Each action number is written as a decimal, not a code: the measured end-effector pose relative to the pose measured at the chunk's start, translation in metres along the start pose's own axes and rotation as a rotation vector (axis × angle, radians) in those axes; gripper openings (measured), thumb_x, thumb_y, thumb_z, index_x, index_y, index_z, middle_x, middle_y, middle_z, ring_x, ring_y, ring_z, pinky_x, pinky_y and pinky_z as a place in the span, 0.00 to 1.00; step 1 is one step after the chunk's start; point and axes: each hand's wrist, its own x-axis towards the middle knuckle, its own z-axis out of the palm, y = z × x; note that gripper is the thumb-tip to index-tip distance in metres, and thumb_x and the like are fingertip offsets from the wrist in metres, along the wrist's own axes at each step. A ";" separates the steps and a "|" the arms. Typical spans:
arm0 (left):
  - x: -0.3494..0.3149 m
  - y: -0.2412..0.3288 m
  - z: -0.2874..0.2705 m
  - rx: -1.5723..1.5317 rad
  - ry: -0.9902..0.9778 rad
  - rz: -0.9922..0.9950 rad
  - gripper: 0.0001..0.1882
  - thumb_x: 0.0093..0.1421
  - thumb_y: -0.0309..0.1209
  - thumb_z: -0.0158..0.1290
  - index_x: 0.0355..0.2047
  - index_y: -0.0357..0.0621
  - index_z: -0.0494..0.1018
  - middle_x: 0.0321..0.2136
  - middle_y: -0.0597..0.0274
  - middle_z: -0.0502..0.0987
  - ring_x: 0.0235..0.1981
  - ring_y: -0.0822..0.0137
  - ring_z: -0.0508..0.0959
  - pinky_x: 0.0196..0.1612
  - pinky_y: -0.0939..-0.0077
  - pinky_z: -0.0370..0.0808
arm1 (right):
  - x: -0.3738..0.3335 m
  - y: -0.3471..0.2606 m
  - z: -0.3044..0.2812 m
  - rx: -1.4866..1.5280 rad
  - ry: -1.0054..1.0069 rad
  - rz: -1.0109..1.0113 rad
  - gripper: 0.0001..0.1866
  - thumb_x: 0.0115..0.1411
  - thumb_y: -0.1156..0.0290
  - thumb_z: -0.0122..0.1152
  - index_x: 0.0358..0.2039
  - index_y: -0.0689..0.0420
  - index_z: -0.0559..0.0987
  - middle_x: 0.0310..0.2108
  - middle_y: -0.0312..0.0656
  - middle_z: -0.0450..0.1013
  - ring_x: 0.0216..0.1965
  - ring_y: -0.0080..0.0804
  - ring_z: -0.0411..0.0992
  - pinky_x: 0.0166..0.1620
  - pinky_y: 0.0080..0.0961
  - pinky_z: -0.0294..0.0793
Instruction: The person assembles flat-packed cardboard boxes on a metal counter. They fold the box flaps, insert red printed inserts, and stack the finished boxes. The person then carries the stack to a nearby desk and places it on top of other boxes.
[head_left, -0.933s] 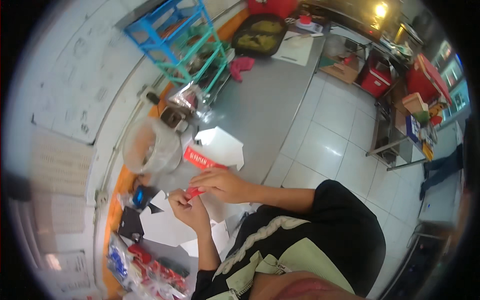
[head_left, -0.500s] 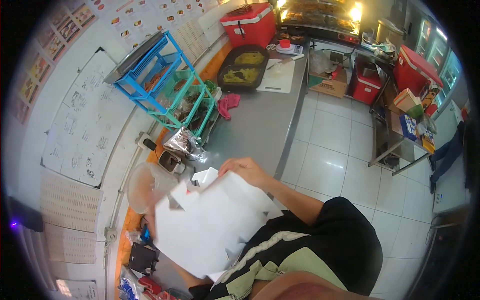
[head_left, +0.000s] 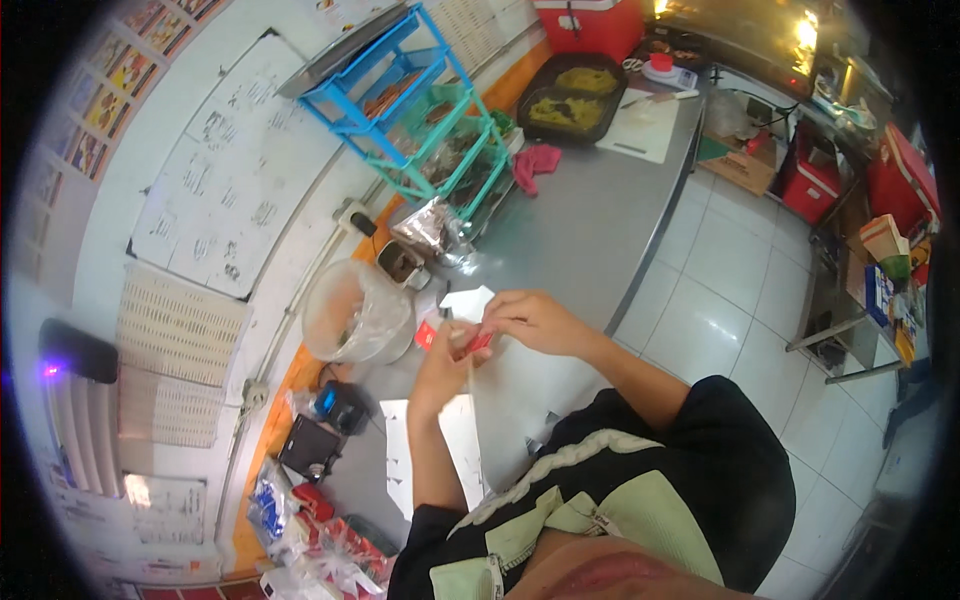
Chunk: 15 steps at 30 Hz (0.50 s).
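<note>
Over the steel counter, both of my hands meet at a small red and white piece of folded card. My left hand is closed on its red part, fingers bent around it. From the right, my right hand pinches the same card, its fingertips close to the left ones. Much of the card is hidden behind the fingers. Beneath my left forearm lies a flat white card sheet with small notches cut in it.
Left of my hands stands a clear plastic-lined tub beside a small metal container and crumpled foil. Beyond them rises a blue and green tiered rack. A black tray, white cutting board and pink cloth sit farther along.
The white card sheet, held up before, now lies on the counter under my left forearm. My hands have come together on the red and white card. The view has shifted.
</note>
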 end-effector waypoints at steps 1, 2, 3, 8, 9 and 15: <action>0.001 -0.006 -0.012 0.001 0.001 -0.009 0.19 0.67 0.36 0.56 0.53 0.41 0.68 0.43 0.61 0.81 0.40 0.69 0.78 0.42 0.72 0.75 | 0.001 -0.002 0.000 0.073 -0.027 0.011 0.09 0.65 0.71 0.59 0.41 0.60 0.83 0.47 0.43 0.76 0.50 0.29 0.73 0.51 0.29 0.72; 0.001 -0.007 -0.028 0.005 0.005 -0.012 0.21 0.67 0.38 0.56 0.56 0.43 0.68 0.44 0.61 0.80 0.41 0.69 0.77 0.43 0.73 0.74 | 0.004 -0.003 -0.003 0.143 -0.054 0.016 0.10 0.65 0.70 0.61 0.43 0.60 0.83 0.51 0.43 0.75 0.52 0.29 0.72 0.52 0.29 0.72; -0.002 -0.008 -0.039 0.009 0.008 -0.015 0.22 0.68 0.40 0.55 0.58 0.45 0.67 0.45 0.61 0.79 0.41 0.70 0.76 0.44 0.74 0.74 | 0.001 0.001 -0.008 0.324 -0.042 0.091 0.12 0.64 0.70 0.62 0.47 0.59 0.81 0.53 0.43 0.73 0.54 0.28 0.71 0.53 0.29 0.72; -0.017 0.009 -0.035 -0.158 0.543 0.191 0.35 0.68 0.53 0.51 0.67 0.46 0.59 0.49 0.55 0.76 0.47 0.67 0.76 0.51 0.73 0.72 | -0.017 0.042 -0.043 0.703 -0.021 0.399 0.28 0.60 0.68 0.68 0.60 0.54 0.72 0.57 0.44 0.71 0.58 0.29 0.69 0.59 0.29 0.69; -0.017 0.001 -0.030 -0.155 0.560 0.252 0.37 0.68 0.53 0.52 0.68 0.45 0.58 0.50 0.54 0.75 0.49 0.66 0.75 0.52 0.72 0.72 | -0.012 0.050 -0.039 0.659 0.018 0.449 0.28 0.60 0.67 0.68 0.60 0.56 0.73 0.56 0.45 0.72 0.58 0.30 0.69 0.60 0.30 0.68; -0.017 -0.044 0.001 -0.300 0.693 0.337 0.43 0.64 0.51 0.56 0.70 0.42 0.52 0.56 0.52 0.70 0.52 0.64 0.74 0.55 0.68 0.72 | 0.016 0.083 -0.026 0.872 0.120 0.610 0.23 0.63 0.69 0.65 0.57 0.58 0.74 0.50 0.42 0.77 0.48 0.30 0.76 0.52 0.29 0.75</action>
